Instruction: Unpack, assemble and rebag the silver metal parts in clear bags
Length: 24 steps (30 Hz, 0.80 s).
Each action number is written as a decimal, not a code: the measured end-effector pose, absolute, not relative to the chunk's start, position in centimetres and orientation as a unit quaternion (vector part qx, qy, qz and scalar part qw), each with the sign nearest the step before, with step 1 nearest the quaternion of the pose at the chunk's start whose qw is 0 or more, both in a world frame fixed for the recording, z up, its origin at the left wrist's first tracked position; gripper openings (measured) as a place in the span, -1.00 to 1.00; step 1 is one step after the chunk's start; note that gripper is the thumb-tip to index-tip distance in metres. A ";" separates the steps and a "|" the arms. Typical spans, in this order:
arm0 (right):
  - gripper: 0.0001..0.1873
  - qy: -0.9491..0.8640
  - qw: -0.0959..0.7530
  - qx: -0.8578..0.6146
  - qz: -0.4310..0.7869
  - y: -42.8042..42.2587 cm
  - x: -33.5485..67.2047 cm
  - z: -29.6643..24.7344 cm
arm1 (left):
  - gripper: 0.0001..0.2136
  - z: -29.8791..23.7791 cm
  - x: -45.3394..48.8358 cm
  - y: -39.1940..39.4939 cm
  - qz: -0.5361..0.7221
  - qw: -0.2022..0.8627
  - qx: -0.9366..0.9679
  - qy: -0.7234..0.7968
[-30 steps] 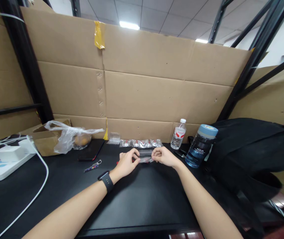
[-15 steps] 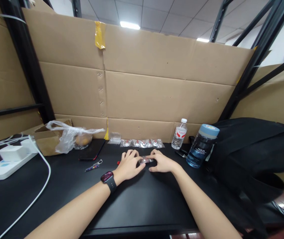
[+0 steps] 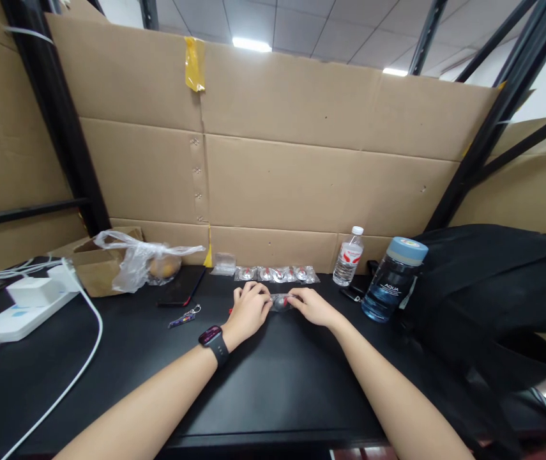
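A small clear plastic packet [image 3: 280, 302] with a round silver-and-red item inside lies between my hands, low over the black table. My left hand [image 3: 252, 306], with a dark smartwatch [image 3: 214, 344] on its wrist, is closed with thumb and fingers at the packet's left edge. The packet's right edge is pinched by my right hand [image 3: 314, 306]. Just beyond, a row of similar clear packets [image 3: 280, 275] lies along the cardboard wall. Something small and red shows partly from behind my left hand.
Left of my hands lie a keychain [image 3: 185, 315], a dark phone [image 3: 181, 285], a plastic bag [image 3: 131, 263] and a white power strip [image 3: 28, 319] with cables. On the right stand a water bottle [image 3: 348, 257], a blue-lidded bottle [image 3: 391, 281] and a black backpack [image 3: 488, 300]. Cardboard [image 3: 277, 204] walls the back.
My fingers have closed in on the packet's two edges, and the thumbs have drawn in. The packet now tilts up, showing its round item more clearly. The view has shifted slightly.
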State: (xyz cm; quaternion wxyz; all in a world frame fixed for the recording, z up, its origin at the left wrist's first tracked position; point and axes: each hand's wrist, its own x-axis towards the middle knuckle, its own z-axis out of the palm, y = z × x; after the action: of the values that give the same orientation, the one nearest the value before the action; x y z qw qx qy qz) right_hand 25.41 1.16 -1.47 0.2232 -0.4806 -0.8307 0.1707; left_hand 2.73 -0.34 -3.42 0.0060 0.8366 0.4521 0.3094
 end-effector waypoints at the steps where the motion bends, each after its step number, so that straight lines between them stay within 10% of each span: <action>1: -0.67 -0.826 0.232 -0.479 0.184 1.3 25.4 -1.6 | -0.79 -3.4 2.7 -0.3 0.311 0.008 0.836 0.452; 24: -0.56 -0.696 0.428 -0.456 0.354 0.8 24.4 -1.2 | -0.77 -2.5 1.7 0.4 0.315 0.095 0.791 0.515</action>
State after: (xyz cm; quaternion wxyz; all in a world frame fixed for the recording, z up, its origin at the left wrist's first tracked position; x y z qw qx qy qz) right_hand 24.40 0.82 -1.25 0.4277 -0.4556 -0.6958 0.3540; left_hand 1.70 0.41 -2.47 0.0948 0.7911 0.5153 0.3155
